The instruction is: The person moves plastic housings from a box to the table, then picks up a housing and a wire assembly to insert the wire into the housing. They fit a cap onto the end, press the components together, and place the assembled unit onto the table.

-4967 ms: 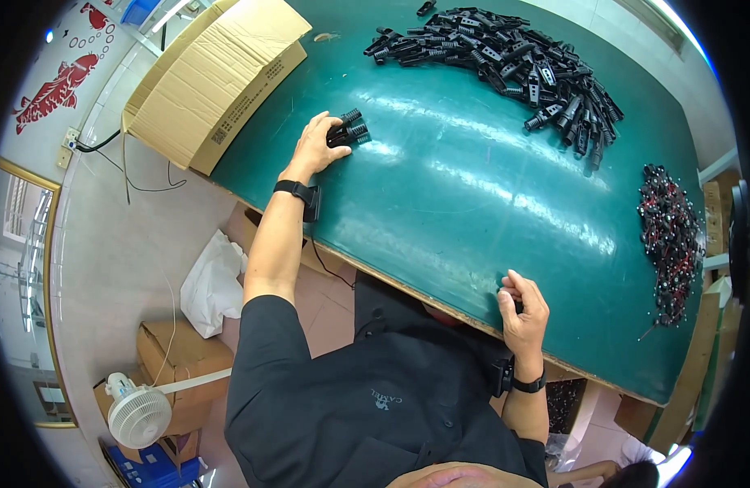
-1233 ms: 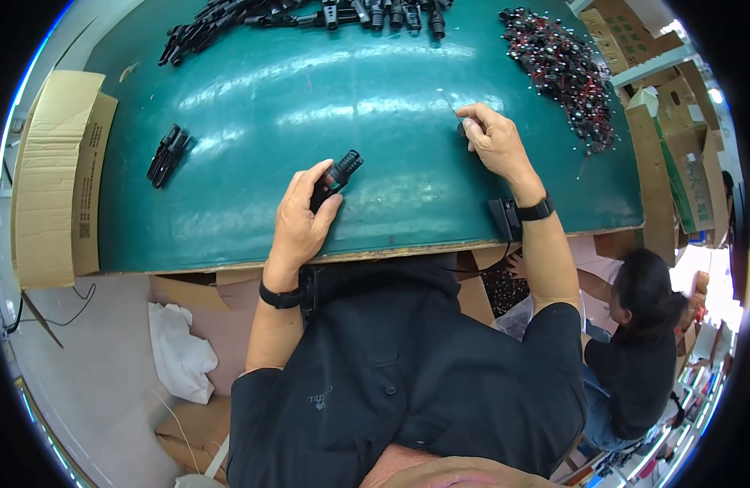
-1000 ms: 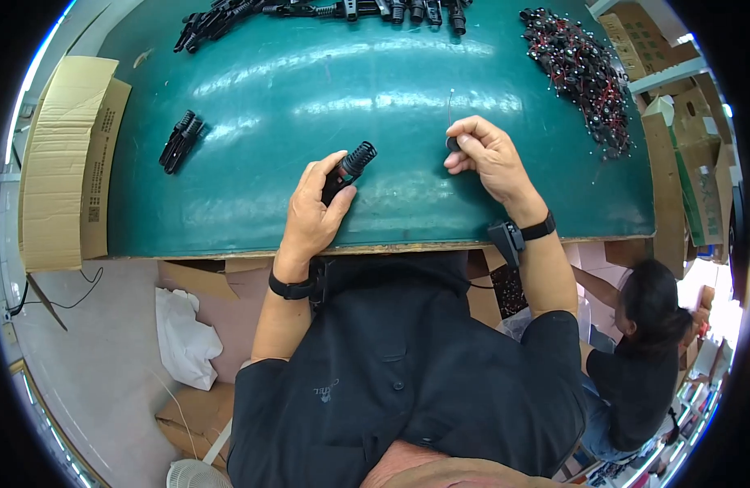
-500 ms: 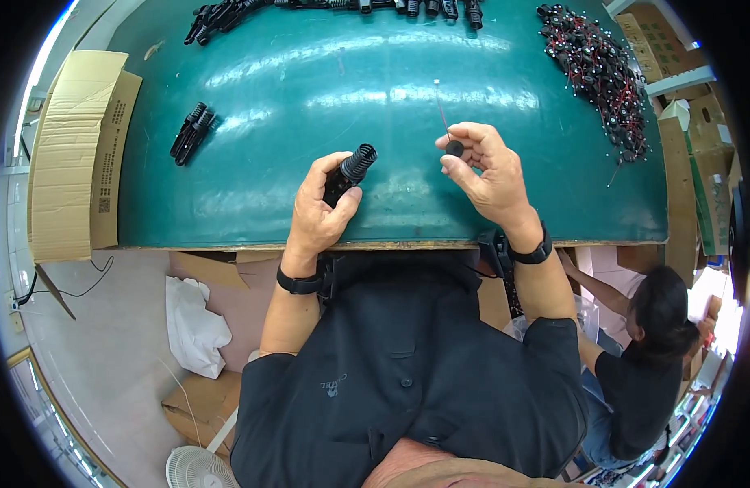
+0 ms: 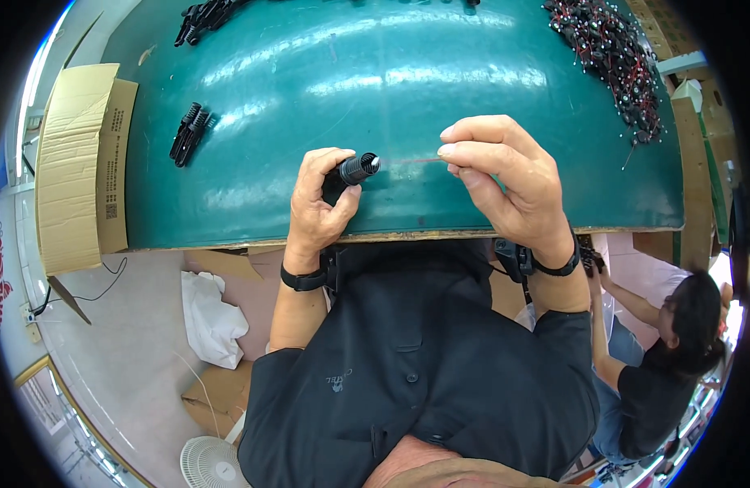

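My left hand [image 5: 319, 207] grips a black ribbed cylindrical connector [image 5: 354, 169] over the near edge of the green table [image 5: 310, 81], its open end pointing right. My right hand [image 5: 509, 183] pinches a thin reddish wire [image 5: 411, 161] between thumb and forefinger, its tip just at the connector's open end. Both wrists wear black bands.
A small bunch of black connectors [image 5: 188, 134] lies at the table's left, more black connectors [image 5: 204, 12] at the far left edge, and a heap of dark red-wired parts [image 5: 610, 49] at the far right. A cardboard box [image 5: 78, 163] stands left. Another person [image 5: 659, 358] sits at lower right.
Both hands have come together near the table's front edge; my right hand brought a thin wire up to the connector held by my left hand.
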### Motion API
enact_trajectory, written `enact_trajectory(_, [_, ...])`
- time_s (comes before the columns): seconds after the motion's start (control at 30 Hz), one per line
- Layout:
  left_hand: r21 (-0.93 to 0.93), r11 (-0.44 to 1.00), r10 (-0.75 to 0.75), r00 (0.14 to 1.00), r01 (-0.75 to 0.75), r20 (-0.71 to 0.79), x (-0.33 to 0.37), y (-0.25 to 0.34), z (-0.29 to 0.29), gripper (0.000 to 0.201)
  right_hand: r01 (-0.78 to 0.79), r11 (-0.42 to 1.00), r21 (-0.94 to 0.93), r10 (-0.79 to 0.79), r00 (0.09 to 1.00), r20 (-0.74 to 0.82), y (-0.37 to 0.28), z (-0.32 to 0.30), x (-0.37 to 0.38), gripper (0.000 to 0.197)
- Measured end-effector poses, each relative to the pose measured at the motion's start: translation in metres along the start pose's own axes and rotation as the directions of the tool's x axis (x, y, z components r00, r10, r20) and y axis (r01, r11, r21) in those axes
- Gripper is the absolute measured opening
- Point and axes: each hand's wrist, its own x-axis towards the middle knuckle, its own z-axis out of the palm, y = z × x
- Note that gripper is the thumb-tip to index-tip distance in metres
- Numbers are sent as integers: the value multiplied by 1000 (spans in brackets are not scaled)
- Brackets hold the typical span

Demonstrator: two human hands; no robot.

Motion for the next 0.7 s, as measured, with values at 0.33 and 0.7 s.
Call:
enact_trajectory(0.33, [-83, 996, -41, 997, 46, 61, -2, 1, 0, 52, 206, 977, -56, -209, 976, -62, -1, 11, -2, 32])
enact_trajectory(0.7, [-122, 992, -33, 999, 36, 31, 2, 5, 6, 57, 241, 968, -65, -245, 967, -69, 2, 18, -4, 32])
